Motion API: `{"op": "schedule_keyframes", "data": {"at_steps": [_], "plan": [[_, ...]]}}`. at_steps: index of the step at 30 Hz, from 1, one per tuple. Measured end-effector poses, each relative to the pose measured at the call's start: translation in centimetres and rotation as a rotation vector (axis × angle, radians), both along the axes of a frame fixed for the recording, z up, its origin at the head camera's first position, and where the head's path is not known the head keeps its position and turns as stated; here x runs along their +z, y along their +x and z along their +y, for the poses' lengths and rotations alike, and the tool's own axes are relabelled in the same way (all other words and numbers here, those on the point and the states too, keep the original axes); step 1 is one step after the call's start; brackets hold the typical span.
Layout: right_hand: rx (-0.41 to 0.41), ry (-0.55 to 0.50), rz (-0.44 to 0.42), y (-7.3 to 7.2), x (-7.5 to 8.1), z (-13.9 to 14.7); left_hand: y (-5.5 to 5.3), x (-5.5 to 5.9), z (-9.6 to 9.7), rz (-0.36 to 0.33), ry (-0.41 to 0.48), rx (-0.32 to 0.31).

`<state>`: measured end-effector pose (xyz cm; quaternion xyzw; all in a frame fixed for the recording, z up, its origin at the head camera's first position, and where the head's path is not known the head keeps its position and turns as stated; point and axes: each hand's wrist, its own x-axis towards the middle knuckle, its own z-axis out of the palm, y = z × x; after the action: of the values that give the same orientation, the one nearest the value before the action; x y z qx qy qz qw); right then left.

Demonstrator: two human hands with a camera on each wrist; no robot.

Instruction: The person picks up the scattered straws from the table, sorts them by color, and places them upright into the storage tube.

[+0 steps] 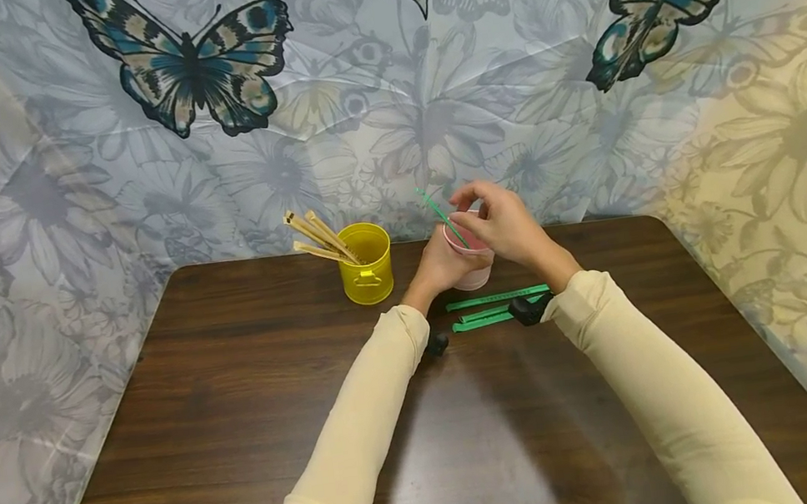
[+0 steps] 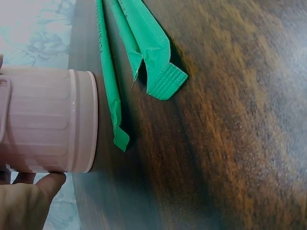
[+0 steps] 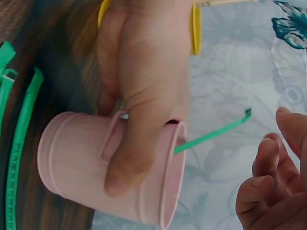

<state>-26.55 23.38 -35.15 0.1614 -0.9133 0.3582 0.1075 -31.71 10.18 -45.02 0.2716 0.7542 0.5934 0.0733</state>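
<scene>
My left hand [image 1: 439,266] grips a small pink bucket [image 1: 474,279] by its side near the back of the table. In the right wrist view the left thumb [image 3: 129,167] lies across the bucket's wall beside its handle. One slim green wrapped stick [image 3: 211,136] leans in the bucket, its end poking out past the rim. Over the bucket's mouth is my right hand [image 1: 510,226], fingers loosely bent, apart from the green stick and holding nothing. Several more green wrapped sticks [image 2: 110,81] with crimped ends lie on the table below the bucket.
A yellow bucket [image 1: 370,285] stands left of the pink one, with several tan sticks [image 1: 322,237] leaning out to the left. The dark wooden table [image 1: 206,427] ends just behind both buckets, against a butterfly-printed cloth [image 1: 432,114].
</scene>
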Motion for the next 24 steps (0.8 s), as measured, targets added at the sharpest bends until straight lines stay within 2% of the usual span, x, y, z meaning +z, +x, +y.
{"op": "schedule_keyframes", "data": {"at_steps": [2, 5, 8, 12, 16, 22, 24], "plan": [[0.003, 0.017, 0.000, 0.3, -0.1, 0.2, 0.0, 0.2, 0.0, -0.010, 0.006, 0.007], [0.010, 0.035, -0.004, 0.9, -0.3, 0.7, -0.4, -0.8, 0.3, -0.061, -0.030, 0.067], [0.034, 0.056, 0.012, 1.6, -1.0, 1.4, -0.3, -0.9, 0.3, -0.104, -0.057, 0.094], [0.069, 0.083, 0.016, 2.7, -2.1, 2.6, -0.1, -0.9, 0.3, -0.107, -0.066, 0.114], [0.090, 0.111, -0.039, 3.9, -3.5, 3.8, 0.1, -0.8, 0.3, -0.108, -0.088, 0.149], [0.117, 0.210, -0.209, 5.2, -6.5, 5.2, 0.3, -1.0, 0.3, -0.120, -0.077, 0.171], [0.120, 0.252, -0.239, 5.4, -7.5, 5.6, 0.3, -1.0, 0.3, -0.126, -0.077, 0.176]]}}
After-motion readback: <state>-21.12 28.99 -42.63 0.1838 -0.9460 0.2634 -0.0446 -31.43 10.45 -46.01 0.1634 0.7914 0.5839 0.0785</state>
